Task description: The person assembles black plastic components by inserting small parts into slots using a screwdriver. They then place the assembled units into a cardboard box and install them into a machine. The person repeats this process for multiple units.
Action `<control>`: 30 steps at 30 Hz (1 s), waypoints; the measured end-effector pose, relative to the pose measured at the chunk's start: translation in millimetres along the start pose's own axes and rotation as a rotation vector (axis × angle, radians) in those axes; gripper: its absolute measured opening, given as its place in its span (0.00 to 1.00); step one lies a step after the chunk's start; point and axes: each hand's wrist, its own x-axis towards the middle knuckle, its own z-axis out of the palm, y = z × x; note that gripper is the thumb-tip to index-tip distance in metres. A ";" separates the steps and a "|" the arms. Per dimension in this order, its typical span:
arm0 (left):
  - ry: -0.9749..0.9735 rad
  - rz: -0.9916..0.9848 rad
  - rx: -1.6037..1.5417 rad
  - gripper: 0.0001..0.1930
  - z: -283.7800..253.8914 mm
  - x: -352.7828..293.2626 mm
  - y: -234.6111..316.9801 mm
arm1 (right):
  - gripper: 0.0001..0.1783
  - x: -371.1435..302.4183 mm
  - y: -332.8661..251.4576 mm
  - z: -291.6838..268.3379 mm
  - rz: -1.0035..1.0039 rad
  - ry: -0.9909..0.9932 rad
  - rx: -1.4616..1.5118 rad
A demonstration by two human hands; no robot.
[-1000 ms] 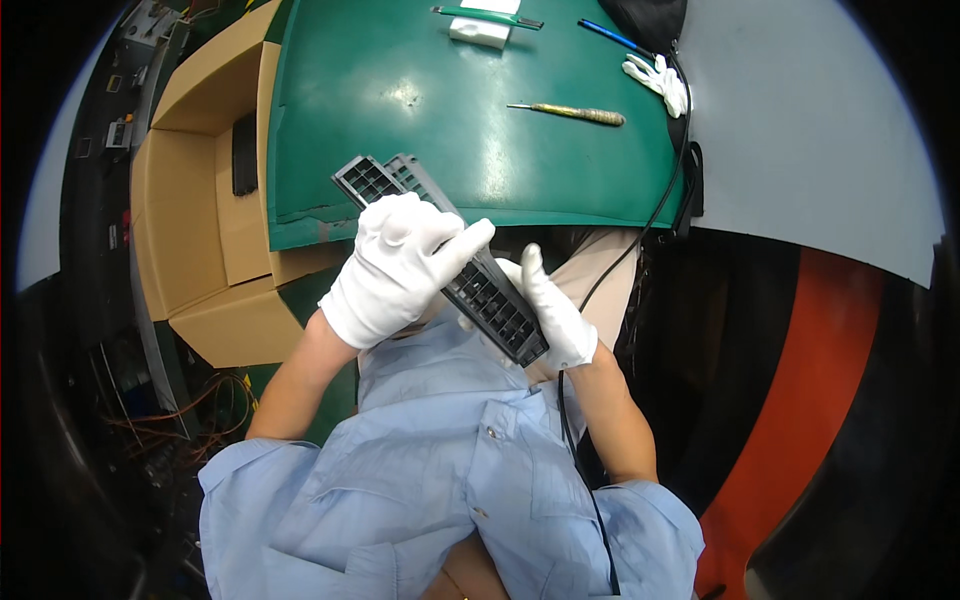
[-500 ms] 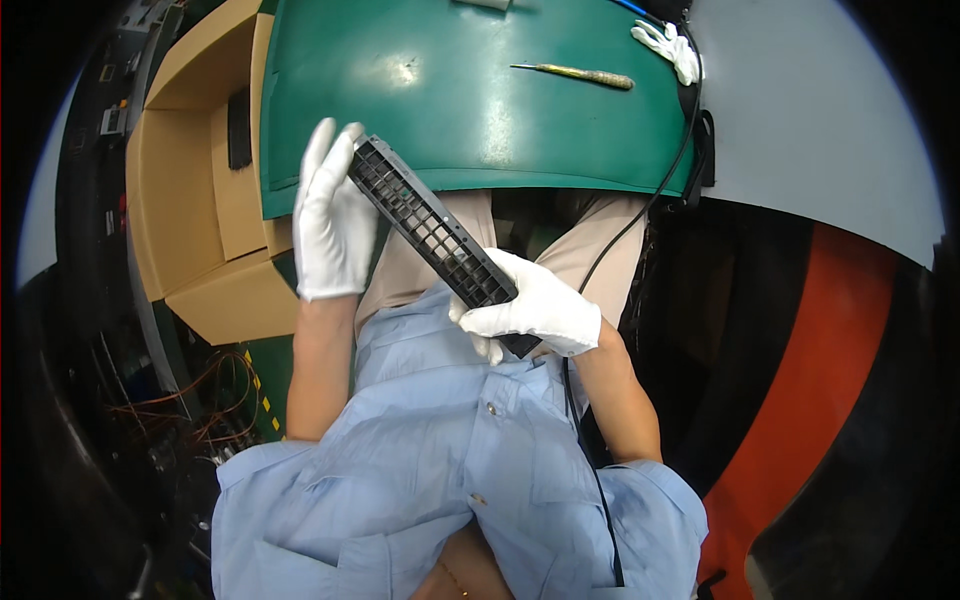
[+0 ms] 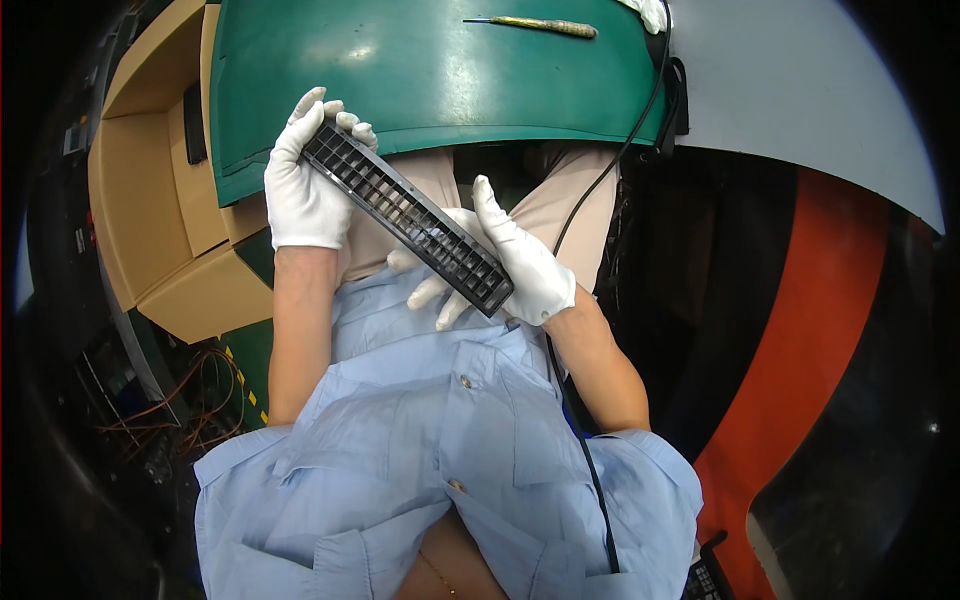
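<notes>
Over by the bench [image 3: 400, 80], a person in a light blue shirt [image 3: 400, 410] holds a long black plastic piece [image 3: 410, 218] divided into small open cells. It slants in the air over the lap, between the bench's near edge and the shirt, upper end toward the bench's near left corner. The gloved left hand [image 3: 305, 190] is partly curled round that upper end, fingertips showing past it. The gloved right hand [image 3: 530, 268] is well open at the lower end, thumb raised, fingers spread underneath; whether it bears any weight, I can't tell. A slim tool with a mottled handle [image 3: 560, 27] lies well back from the near edge, and a white glove [image 3: 650, 12] sits at the right edge, near a black cable [image 3: 608, 168]. Beside the left edge stands an open cardboard box [image 3: 145, 190] with a dark, narrow piece [image 3: 194, 124] inside.
</notes>
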 end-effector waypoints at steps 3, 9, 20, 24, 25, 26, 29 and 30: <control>0.016 -0.016 -0.012 0.12 -5.4 2.6 -2.1 | 0.56 -0.5 -0.7 1.4 0.012 0.014 0.020; 0.017 -0.047 -0.042 0.11 -11.2 4.6 -4.1 | 0.58 2.3 6.1 -3.6 0.030 0.007 0.052; -0.007 -0.054 -0.081 0.10 -17.2 5.6 -4.9 | 0.60 2.8 6.7 -4.1 0.048 -0.012 0.070; -0.024 -0.040 -0.097 0.09 -17.7 4.0 -3.5 | 0.59 2.3 5.6 -2.9 0.051 -0.025 0.064; -0.028 -0.034 -0.098 0.09 -17.0 3.0 -2.9 | 0.59 1.9 5.5 -2.7 0.047 -0.034 0.063; -0.044 -0.027 -0.105 0.09 -14.8 1.8 -2.7 | 0.59 1.9 5.2 -2.9 0.044 -0.043 0.061; -0.080 -0.017 -0.116 0.08 -9.6 -0.5 -1.8 | 0.58 3.0 8.5 -5.4 0.058 -0.054 0.090; -0.086 -0.018 -0.119 0.08 -8.7 -0.7 -1.0 | 0.58 2.7 7.9 -4.7 0.058 -0.054 0.090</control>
